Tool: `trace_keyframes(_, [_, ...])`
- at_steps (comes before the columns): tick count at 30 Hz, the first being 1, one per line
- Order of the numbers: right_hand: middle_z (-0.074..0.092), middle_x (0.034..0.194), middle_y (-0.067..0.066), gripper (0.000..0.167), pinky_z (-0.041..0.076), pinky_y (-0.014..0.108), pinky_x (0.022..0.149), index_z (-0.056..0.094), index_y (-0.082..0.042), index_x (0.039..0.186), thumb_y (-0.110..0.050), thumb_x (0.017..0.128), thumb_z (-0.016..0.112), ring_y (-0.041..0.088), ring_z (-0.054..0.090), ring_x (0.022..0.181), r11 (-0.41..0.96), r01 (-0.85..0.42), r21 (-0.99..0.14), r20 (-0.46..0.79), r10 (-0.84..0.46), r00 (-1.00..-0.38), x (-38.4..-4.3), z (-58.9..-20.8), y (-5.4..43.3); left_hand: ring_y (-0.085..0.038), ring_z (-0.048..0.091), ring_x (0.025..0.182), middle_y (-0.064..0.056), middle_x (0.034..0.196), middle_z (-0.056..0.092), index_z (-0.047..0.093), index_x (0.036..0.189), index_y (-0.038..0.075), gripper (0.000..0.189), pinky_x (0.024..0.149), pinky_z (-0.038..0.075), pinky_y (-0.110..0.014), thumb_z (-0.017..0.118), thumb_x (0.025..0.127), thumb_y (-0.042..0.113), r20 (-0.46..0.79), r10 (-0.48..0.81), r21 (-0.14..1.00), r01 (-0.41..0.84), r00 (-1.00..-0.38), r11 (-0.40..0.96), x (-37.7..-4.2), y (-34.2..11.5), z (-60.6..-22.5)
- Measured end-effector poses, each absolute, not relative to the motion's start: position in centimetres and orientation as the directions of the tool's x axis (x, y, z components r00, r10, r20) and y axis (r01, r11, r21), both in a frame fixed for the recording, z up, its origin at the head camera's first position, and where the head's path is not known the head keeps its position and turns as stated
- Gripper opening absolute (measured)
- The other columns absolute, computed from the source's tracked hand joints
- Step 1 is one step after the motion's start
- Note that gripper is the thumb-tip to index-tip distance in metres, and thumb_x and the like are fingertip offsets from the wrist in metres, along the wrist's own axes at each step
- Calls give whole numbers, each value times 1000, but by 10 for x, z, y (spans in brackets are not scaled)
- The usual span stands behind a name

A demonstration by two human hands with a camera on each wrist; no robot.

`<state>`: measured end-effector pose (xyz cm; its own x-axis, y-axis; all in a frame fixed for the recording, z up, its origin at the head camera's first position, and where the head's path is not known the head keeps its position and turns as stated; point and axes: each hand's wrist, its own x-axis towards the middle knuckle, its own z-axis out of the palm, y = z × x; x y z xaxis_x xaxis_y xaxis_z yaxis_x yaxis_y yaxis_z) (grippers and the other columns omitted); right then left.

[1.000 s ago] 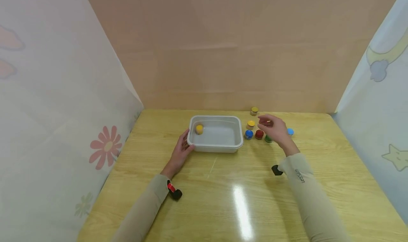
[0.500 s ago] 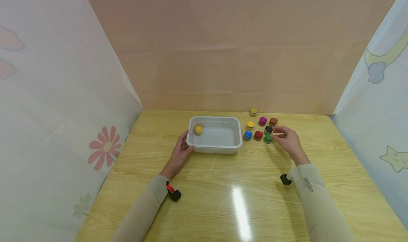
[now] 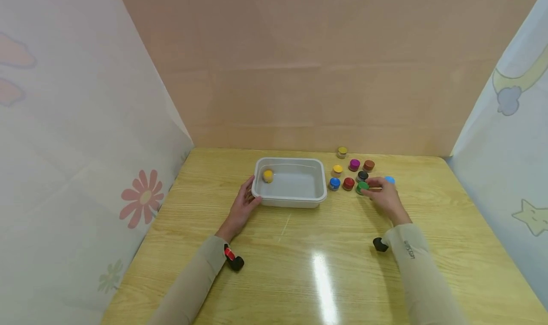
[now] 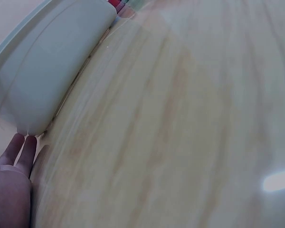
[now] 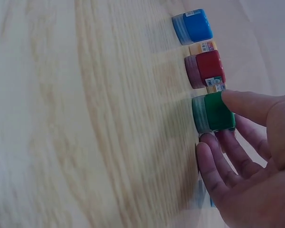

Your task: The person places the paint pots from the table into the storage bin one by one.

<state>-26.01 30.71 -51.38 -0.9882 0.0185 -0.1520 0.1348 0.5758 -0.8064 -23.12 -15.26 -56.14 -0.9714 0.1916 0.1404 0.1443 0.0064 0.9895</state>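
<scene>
My left hand (image 3: 239, 210) rests against the left end of a white plastic tray (image 3: 295, 203), thumb near its front corner. In the left wrist view its straight fingers (image 4: 26, 154) touch the tray wall. A small orange-yellow-capped jar (image 3: 268, 176) lies inside the tray. My right hand (image 3: 384, 199) pinches a green paint jar (image 5: 218, 112) between thumb and fingers; the jar stands on the table. Close by are a black-capped jar (image 3: 362, 175), a red jar (image 3: 348, 183) and a blue jar (image 3: 335, 183).
Behind these stand a yellow-orange jar (image 3: 337, 171), a purple jar (image 3: 354, 164), a brown jar (image 3: 369, 165) and a dull-yellow-capped jar (image 3: 342, 152). A light blue jar (image 3: 390, 179) is partly hidden beyond the right hand. Paper walls border the wooden table (image 3: 274, 268).
My right hand has moved from above the jars to the right and down, and now holds the green jar. The left hand stays at the tray.
</scene>
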Motion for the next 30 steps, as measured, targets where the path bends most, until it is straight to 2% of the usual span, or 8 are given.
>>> trace_keyframes(9, [47, 146, 33, 56, 47, 57, 110, 47, 6, 145, -22, 101, 68, 49, 51, 132, 593, 139, -794, -145, 37, -989, -261, -516, 303, -34, 34, 154, -4, 171, 25, 23, 166, 26, 73, 124, 31, -54, 61, 105, 12, 139, 199, 990, 141, -970, -3, -231, -151, -562])
trace_keyframes(17, [52, 139, 34, 52, 47, 58, 107, 51, 8, 140, -17, 99, 71, 49, 53, 128, 615, 135, -777, -136, 47, -990, -262, -518, 302, -30, 33, 155, -3, 170, 28, 27, 164, 31, 70, 125, 31, -53, 63, 105, 21, 147, 202, 987, 157, -968, 34, -230, -152, -563])
trace_keyframes(25, [52, 138, 34, 52, 46, 59, 108, 50, 8, 140, -18, 100, 70, 49, 53, 127, 624, 137, -769, -143, 41, -989, -262, -516, 304, -31, 31, 156, -4, 171, 27, 26, 164, 31, 69, 126, 29, -51, 60, 106, 15, 138, 196, 988, 149, -971, 42, -231, -150, -563])
trace_keyframes(30, [54, 136, 33, 51, 48, 55, 104, 51, 7, 138, -21, 100, 70, 47, 55, 125, 612, 125, -781, -131, 35, -991, -261, -517, 304, -28, 32, 155, -1, 170, 28, 27, 163, 33, 69, 126, 30, -50, 63, 105, 20, 137, 195, 988, 149, -971, 46, -232, -154, -564])
